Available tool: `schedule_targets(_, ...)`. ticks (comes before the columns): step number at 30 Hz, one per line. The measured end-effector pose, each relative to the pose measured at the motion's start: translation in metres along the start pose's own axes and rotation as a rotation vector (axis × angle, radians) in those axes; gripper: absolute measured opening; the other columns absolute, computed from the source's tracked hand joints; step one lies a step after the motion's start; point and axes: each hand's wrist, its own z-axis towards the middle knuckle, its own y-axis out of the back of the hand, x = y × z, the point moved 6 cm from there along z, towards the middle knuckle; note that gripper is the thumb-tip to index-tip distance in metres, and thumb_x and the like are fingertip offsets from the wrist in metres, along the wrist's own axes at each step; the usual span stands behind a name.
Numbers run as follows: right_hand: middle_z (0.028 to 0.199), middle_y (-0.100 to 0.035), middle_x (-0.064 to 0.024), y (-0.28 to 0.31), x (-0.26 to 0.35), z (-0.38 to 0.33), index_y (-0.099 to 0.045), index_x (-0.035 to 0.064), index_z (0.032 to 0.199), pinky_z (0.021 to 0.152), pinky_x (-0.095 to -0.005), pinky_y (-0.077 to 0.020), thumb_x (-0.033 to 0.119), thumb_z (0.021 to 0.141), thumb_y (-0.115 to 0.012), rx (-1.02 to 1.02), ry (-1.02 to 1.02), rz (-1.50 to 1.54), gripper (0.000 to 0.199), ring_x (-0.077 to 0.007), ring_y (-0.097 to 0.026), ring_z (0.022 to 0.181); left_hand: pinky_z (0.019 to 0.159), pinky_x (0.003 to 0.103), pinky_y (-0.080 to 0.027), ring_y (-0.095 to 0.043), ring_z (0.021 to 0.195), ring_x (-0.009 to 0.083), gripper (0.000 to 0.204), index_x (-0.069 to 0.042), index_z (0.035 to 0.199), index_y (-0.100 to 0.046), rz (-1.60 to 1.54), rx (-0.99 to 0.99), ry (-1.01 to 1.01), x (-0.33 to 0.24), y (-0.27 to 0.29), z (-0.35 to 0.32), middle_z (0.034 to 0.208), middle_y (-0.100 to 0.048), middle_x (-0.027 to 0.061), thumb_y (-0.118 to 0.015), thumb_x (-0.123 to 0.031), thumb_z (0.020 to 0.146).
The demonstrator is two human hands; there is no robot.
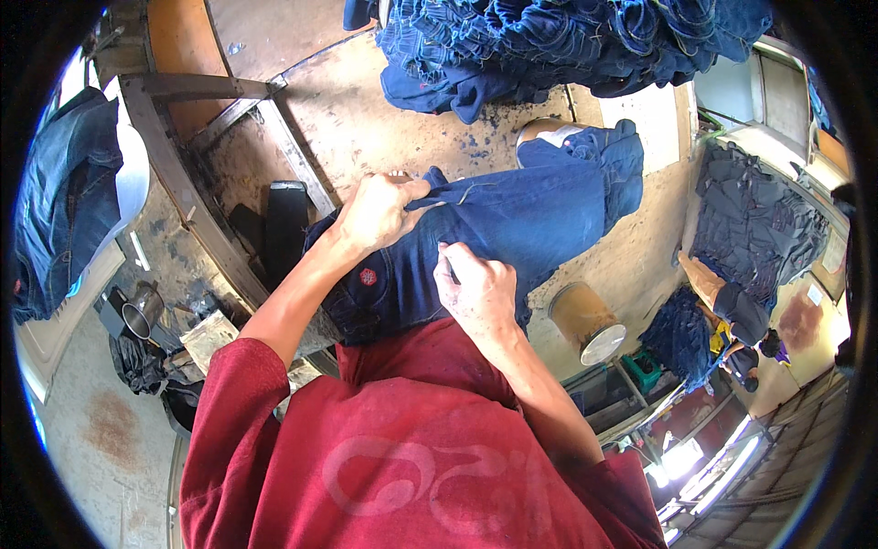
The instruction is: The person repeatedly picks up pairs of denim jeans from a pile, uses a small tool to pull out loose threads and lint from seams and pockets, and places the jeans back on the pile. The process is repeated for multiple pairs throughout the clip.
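Dark blue denim pants (540, 215) lie across the wooden table in front of me and over its near edge, a small red round patch showing near my lap. My left hand (380, 212) is closed on a fold of this denim near its upper edge and lifts it slightly. Lower and to the right, my right hand (477, 288) rests over the cloth, its fingers curled into a pinch. Whatever those fingers may hold is too small to make out. Loose light threads show on the denim beside the left hand.
A large heap of denim garments (567, 41) fills the table's far side. A dark flat object (285, 224) lies left of the pants. A brown drum (585, 320) stands to the right. Metal mug (143, 311) at left; a person (739, 316) among garments far right.
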Motion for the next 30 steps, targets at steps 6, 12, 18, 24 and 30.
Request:
schedule_targets(6, 0.073, -0.073, -0.0126, -0.001, 0.001, 0.001, -0.07, 0.0082, 0.092, 0.052, -0.0406, -0.0569, 0.008, 0.096, -0.078, 0.013, 0.007, -0.052, 0.009, -0.0305, -0.074, 0.059, 0.07, 0.05, -0.06, -0.073, 0.081, 0.0467, 0.024, -0.005, 0.104, -0.074, -0.046, -0.073, -0.052, -0.002, 0.002, 0.001, 0.086, -0.073, 0.024, -0.086, -0.012, 0.085)
schedule_targets(12, 0.068, -0.07, -0.0131, 0.005, -0.001, 0.002, -0.071, 0.008, 0.094, 0.05, -0.0419, -0.055, 0.009, 0.098, -0.076, -0.083, -0.015, 0.074, 0.007, -0.0315, -0.072, 0.055, 0.071, 0.048, -0.061, -0.074, 0.082, 0.0456, 0.023, -0.005, 0.105, -0.076, -0.018, -0.022, -0.013, -0.001, 0.0, 0.001, 0.087, -0.074, 0.025, -0.087, -0.012, 0.086)
schedule_targets(18, 0.068, -0.07, -0.0124, -0.002, 0.001, 0.003, -0.073, 0.0079, 0.098, 0.051, -0.0416, -0.0559, 0.009, 0.098, -0.076, 0.057, -0.006, -0.088, 0.004, -0.0304, -0.073, 0.056, 0.074, 0.047, -0.061, -0.075, 0.084, 0.0448, 0.022, -0.005, 0.105, -0.077, -0.014, -0.02, -0.01, -0.002, 0.001, 0.001, 0.088, -0.074, 0.0244, -0.087, -0.011, 0.086)
schedule_targets(24, 0.066, -0.069, -0.0137, 0.003, 0.0, 0.004, -0.072, 0.0074, 0.094, 0.049, -0.0411, -0.0544, 0.007, 0.097, -0.076, -0.005, 0.027, -0.01, 0.005, -0.0311, -0.071, 0.055, 0.075, 0.048, -0.062, -0.075, 0.086, 0.0448, 0.025, -0.005, 0.106, -0.077, 0.009, -0.041, 0.008, 0.0, -0.002, 0.001, 0.09, -0.075, 0.0253, -0.088, -0.014, 0.086)
schedule_targets(30, 0.071, -0.073, -0.0145, 0.006, -0.004, -0.012, -0.074, 0.0053, 0.097, 0.05, -0.0398, -0.0549, 0.005, 0.094, -0.078, -0.069, -0.003, 0.101, 0.005, -0.0297, -0.072, 0.056, 0.074, 0.048, -0.062, -0.075, 0.086, 0.0452, 0.032, -0.007, 0.117, -0.079, 0.016, -0.042, 0.017, 0.005, -0.006, 0.001, 0.091, -0.075, 0.0247, -0.087, -0.016, 0.088)
